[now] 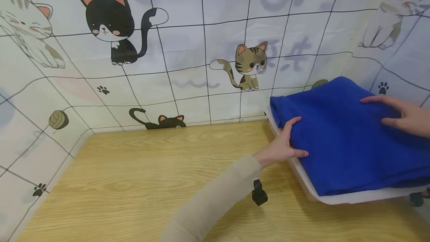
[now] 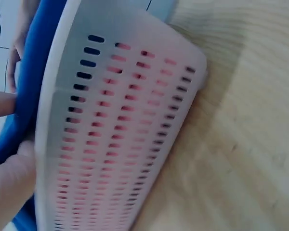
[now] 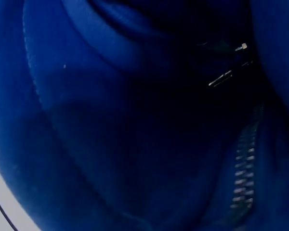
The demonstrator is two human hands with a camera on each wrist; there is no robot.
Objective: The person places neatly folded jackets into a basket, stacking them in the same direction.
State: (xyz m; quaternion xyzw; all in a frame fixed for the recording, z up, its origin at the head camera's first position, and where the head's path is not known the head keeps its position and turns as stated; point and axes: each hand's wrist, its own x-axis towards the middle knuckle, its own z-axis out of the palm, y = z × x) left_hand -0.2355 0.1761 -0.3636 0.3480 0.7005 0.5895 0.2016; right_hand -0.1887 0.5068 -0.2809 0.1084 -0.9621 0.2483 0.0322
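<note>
A folded blue garment [image 1: 339,133] lies on top of a white basket [image 1: 352,198], covering most of its opening. Metal zip teeth [image 3: 243,178] show among its dark folds in the right wrist view. My left hand [image 1: 280,146] is at the garment's left edge, fingers spread, with the thumb on the cloth. In the left wrist view the left thumb [image 2: 14,178] dips in beside the basket's rim, its tip hidden. My right hand [image 1: 408,117] rests on the garment's right side, index finger and thumb apart. Pink shows through the slots of the basket wall [image 2: 130,106].
The basket stands at the right end of a wood-grain table [image 1: 161,171]. Behind it rises a wall covering [image 1: 181,47] printed with cats and grid lines. A small black device [image 1: 259,193] hangs at my left wrist.
</note>
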